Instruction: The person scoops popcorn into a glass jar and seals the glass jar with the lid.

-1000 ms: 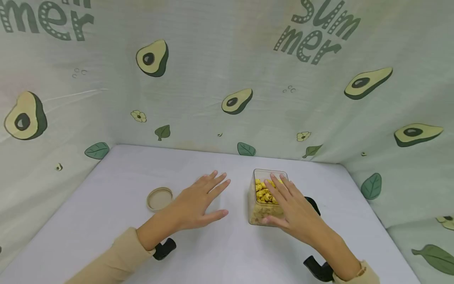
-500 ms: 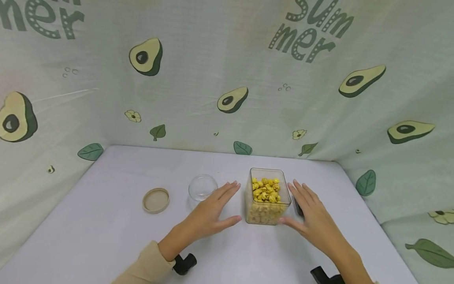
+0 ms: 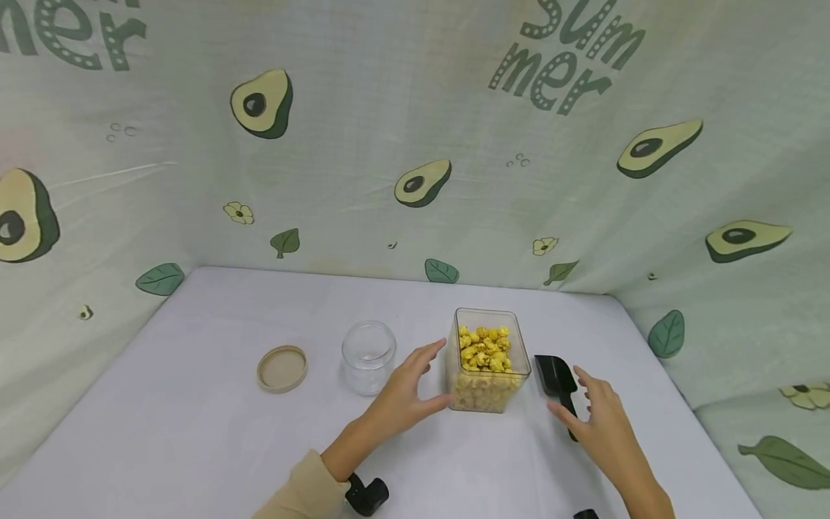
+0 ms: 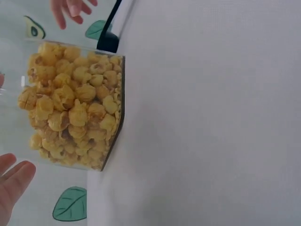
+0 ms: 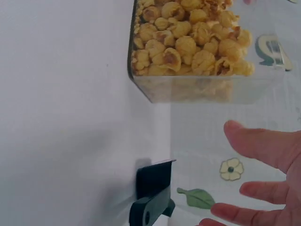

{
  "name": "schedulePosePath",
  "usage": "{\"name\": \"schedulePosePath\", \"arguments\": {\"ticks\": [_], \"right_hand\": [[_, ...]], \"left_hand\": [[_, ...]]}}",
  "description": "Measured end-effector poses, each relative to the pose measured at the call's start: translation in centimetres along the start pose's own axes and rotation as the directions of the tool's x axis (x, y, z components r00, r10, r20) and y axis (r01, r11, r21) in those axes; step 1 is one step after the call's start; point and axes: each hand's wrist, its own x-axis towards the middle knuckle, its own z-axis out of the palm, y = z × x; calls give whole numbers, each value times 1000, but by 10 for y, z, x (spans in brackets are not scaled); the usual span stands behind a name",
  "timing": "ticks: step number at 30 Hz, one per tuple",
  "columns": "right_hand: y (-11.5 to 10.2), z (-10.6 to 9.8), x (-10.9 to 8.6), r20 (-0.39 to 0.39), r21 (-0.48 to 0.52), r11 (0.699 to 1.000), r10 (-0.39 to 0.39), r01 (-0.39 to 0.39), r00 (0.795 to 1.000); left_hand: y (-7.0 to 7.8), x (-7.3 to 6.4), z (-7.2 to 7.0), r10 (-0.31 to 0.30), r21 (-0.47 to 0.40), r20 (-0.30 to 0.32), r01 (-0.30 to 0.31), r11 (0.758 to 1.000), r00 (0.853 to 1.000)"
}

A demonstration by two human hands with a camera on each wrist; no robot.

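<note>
A clear square container (image 3: 520,339) filled with yellow popcorn (image 3: 485,351) stands upright right of the table's middle. My left hand (image 3: 411,389) is beside its left wall, thumb and fingers spread; the left wrist view has the fingertips (image 4: 21,176) close to the container, and whether they touch it I cannot tell. To the container's right, a black scoop (image 3: 555,376) lies on the table. My right hand (image 3: 606,422) hovers over the scoop's handle, fingers loosely bent and thumb apart. In the right wrist view there is a gap between this hand and the scoop (image 5: 155,188).
A clear round jar (image 3: 368,353) stands left of the container, partly behind my left hand. Farther left lies a beige round lid (image 3: 282,368). An avocado-print cloth (image 3: 350,130) walls in the white table (image 3: 194,404) at the back and sides.
From over the container, my right hand has moved right and nearer to me, to the scoop. My left hand has shifted right toward the container, uncovering the jar.
</note>
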Motion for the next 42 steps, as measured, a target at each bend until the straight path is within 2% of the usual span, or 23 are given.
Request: {"name": "schedulePosePath", "arguments": {"ticks": [3, 7, 14, 18, 29, 32, 37, 42], "right_hand": [[10, 4, 1, 44, -9, 996, 86, -86, 995], [24, 10, 2, 127, -39, 980, 199, -196, 972], [35, 17, -4, 175, -42, 956, 293, -290, 940], [35, 19, -7, 173, -39, 952, 306, -303, 936], [37, 17, -6, 129, 30, 944, 323, -329, 938], [39, 15, -8, 96, 51, 944, 319, -325, 943], [38, 10, -10, -13, 76, 954, 291, -289, 957], [36, 1, -11, -143, 111, 949, 310, -296, 940]], "left_hand": [[-3, 4, 6, -11, -49, -20, 10, 999, 1000], [-7, 7, 12, -50, -110, -24, 47, 993, 998], [-12, 10, 20, -84, -169, -35, 77, 983, 996], [-13, 13, 23, -100, -165, -45, 91, 982, 994], [-13, 18, 26, -125, -173, -58, 114, 978, 990], [-14, 19, 27, -123, -172, -61, 112, 979, 990], [-14, 20, 27, -108, -171, -63, 96, 981, 992], [-14, 21, 27, -109, -178, -59, 97, 979, 992]]}}
